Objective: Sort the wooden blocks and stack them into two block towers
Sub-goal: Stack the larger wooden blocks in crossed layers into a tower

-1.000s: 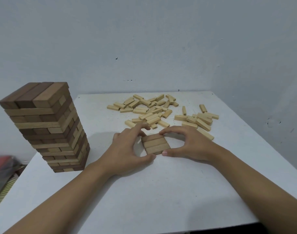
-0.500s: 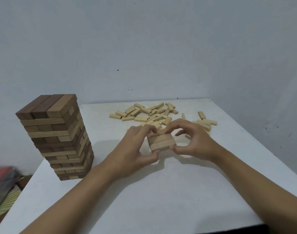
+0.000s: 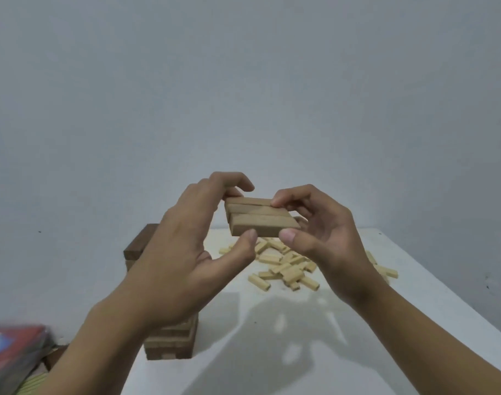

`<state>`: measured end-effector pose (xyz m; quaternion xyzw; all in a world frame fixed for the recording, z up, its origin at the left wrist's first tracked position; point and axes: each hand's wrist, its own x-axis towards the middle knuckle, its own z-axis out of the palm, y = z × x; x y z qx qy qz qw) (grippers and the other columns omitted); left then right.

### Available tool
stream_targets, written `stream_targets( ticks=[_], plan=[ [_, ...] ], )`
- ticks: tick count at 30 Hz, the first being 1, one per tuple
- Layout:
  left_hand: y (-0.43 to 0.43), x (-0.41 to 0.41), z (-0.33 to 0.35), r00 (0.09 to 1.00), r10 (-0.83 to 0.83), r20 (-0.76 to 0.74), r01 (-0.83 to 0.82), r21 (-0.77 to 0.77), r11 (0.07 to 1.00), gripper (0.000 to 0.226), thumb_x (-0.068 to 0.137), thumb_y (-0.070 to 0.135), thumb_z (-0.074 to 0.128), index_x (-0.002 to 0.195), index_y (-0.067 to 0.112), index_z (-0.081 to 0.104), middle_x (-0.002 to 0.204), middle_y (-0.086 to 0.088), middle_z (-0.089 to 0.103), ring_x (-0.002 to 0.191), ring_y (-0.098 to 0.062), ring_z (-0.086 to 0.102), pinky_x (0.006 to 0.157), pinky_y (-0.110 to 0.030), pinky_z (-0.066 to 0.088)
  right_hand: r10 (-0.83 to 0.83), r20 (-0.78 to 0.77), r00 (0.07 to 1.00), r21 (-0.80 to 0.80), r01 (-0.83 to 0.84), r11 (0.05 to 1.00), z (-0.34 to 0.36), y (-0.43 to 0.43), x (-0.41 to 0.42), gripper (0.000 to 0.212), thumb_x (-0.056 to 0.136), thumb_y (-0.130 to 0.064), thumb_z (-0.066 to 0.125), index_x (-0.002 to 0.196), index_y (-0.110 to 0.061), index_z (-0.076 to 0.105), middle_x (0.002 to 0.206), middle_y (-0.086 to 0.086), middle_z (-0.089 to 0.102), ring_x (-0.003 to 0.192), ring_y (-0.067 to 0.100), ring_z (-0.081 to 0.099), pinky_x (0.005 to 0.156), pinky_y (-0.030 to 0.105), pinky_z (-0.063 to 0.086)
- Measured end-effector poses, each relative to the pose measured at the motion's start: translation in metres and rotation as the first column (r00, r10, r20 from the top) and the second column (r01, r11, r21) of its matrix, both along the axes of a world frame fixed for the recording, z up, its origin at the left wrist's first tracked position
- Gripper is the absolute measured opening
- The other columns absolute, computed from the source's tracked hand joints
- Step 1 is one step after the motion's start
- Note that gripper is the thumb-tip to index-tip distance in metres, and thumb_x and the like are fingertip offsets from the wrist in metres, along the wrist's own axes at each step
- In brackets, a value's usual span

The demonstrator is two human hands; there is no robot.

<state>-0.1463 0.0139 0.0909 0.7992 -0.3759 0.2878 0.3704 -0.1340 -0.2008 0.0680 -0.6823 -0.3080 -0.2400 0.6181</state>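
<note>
1. A row of three blocks (image 3: 260, 220), brown wood laid side by side, is being held in the air above the desk (image 3: 300, 352), well clear of its surface.
2. The row's left end is being gripped by the left hand (image 3: 186, 252). The thumb is being pressed against the near edge and the curled fingers are being hooked over the far edge.
3. The row's right end is being pinched by the right hand (image 3: 323, 240), with the thumb on the near face and the fingers on the top and far side.
4. Both hands are being seen clamped on the same row.
5. A tower (image 3: 169, 343) of dark and light blocks is standing on the left part of the desk. It is being largely hidden by the left hand and forearm, so only a top corner and the lowest layers are showing.
6. Pale loose blocks (image 3: 286, 269) are lying scattered on the far part of the desk, beyond the held row, and are being partly covered by the right hand.
7. Shadows of the hands are being cast on the desk surface beneath them.
8. A blurred red object (image 3: 13, 346) is showing at the lower left, off the desk; what it is cannot be told.
9. A plain grey wall (image 3: 243, 95) is filling the background.
</note>
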Motion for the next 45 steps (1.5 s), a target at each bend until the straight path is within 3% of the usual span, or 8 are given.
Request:
stream_targets(
  ticks=[3, 6, 11, 20, 30, 36, 41, 45],
  plan=[
    [0.027, 0.000, 0.010, 1.000, -0.027, -0.010, 0.026, -0.043, 0.999, 0.040, 0.090, 0.046, 0.055, 0.128, 0.036, 0.049, 0.110, 0.012, 0.063, 0.112, -0.022, 0.060, 0.097, -0.045, 0.046, -0.014, 0.019, 1.000, -0.032, 0.014, 0.999, 0.013, 0.028, 0.002, 0.037, 0.075, -0.036, 0.073, 0.106, -0.016, 0.068, 0.107, 0.000, 0.069, 0.107, 0.029, 0.064, 0.090, 0.057, 0.052],
    [0.055, 0.003, 0.015, 0.997, -0.038, -0.071, 0.033, -0.070, 0.997, 0.045, 0.090, 0.045, 0.057, 0.132, 0.030, 0.050, 0.117, 0.006, 0.062, 0.102, -0.022, 0.066, 0.102, -0.044, 0.045, -0.018, 0.022, 1.000, -0.065, 0.019, 0.998, 0.020, 0.054, 0.006, 0.036, 0.074, -0.040, 0.073, 0.104, -0.019, 0.069, 0.106, -0.002, 0.069, 0.107, 0.028, 0.064, 0.090, 0.055, 0.050],
    [0.101, 0.021, 0.015, 0.982, -0.067, -0.179, 0.061, -0.039, 0.997, 0.050, 0.089, 0.044, 0.062, 0.134, 0.028, 0.050, 0.123, 0.004, 0.064, 0.126, -0.026, 0.055, 0.101, -0.056, 0.046, -0.088, 0.015, 0.996, -0.159, 0.089, 0.983, 0.017, 0.087, 0.016, 0.031, 0.074, -0.045, 0.076, 0.101, -0.032, 0.069, 0.107, -0.013, 0.068, 0.108, 0.018, 0.062, 0.090, 0.041, 0.051],
    [0.128, 0.054, 0.000, 0.942, -0.115, -0.314, 0.118, -0.009, 0.993, 0.054, 0.086, 0.043, 0.069, 0.134, 0.030, 0.047, 0.124, 0.002, 0.065, 0.126, -0.025, 0.056, 0.106, -0.055, 0.044, -0.224, 0.013, 0.975, -0.284, 0.218, 0.934, 0.002, 0.106, 0.032, 0.027, 0.074, -0.046, 0.077, 0.098, -0.040, 0.067, 0.108, -0.024, 0.065, 0.111, 0.006, 0.057, 0.089, 0.026, 0.043],
    [0.133, 0.067, -0.013, 0.936, -0.127, -0.327, 0.137, 0.008, 0.990, 0.054, 0.084, 0.041, 0.072, 0.132, 0.029, 0.050, 0.124, 0.003, 0.065, 0.127, -0.025, 0.056, 0.106, -0.054, 0.045, -0.263, 0.014, 0.965, -0.360, 0.250, 0.899, -0.013, 0.106, 0.032, 0.029, 0.076, -0.048, 0.075, 0.102, -0.040, 0.064, 0.114, -0.024, 0.061, 0.116, 0.006, 0.054, 0.095, 0.027, 0.042],
    [0.135, 0.067, -0.020, 0.924, -0.128, -0.362, 0.137, -0.002, 0.991, 0.056, 0.082, 0.048, 0.070, 0.133, 0.033, 0.052, 0.130, 0.009, 0.063, 0.131, -0.022, 0.054, 0.107, -0.052, 0.047, -0.288, 0.027, 0.957, -0.351, 0.279, 0.894, -0.020, 0.109, 0.031, 0.031, 0.078, -0.049, 0.072, 0.106, -0.040, 0.062, 0.114, -0.023, 0.061, 0.113, 0.006, 0.056, 0.092, 0.024, 0.041],
    [0.135, 0.060, -0.027, 0.908, -0.152, -0.390, 0.139, -0.062, 0.988, 0.069, 0.080, 0.053, 0.068, 0.142, 0.035, 0.045, 0.141, 0.012, 0.059, 0.136, -0.014, 0.051, 0.107, -0.046, 0.047, -0.298, -0.040, 0.954, -0.294, 0.273, 0.916, -0.024, 0.111, 0.023, 0.047, 0.076, -0.068, 0.063, 0.118, -0.049, 0.054, 0.126, -0.024, 0.057, 0.117, 0.003, 0.057, 0.094, 0.025, 0.044],
    [0.130, 0.044, -0.041, 0.913, -0.112, -0.393, 0.025, -0.219, 0.975, 0.064, 0.088, 0.062, 0.052, 0.148, 0.039, 0.045, 0.144, 0.025, 0.054, 0.136, 0.004, 0.047, 0.115, -0.038, 0.041, -0.266, -0.205, 0.942, -0.176, 0.231, 0.957, -0.028, 0.116, 0.012, 0.049, 0.091, -0.072, 0.045, 0.133, -0.048, 0.051, 0.135, -0.030, 0.052, 0.122, -0.018, 0.047, 0.092, 0.012, 0.036]
  ],
)
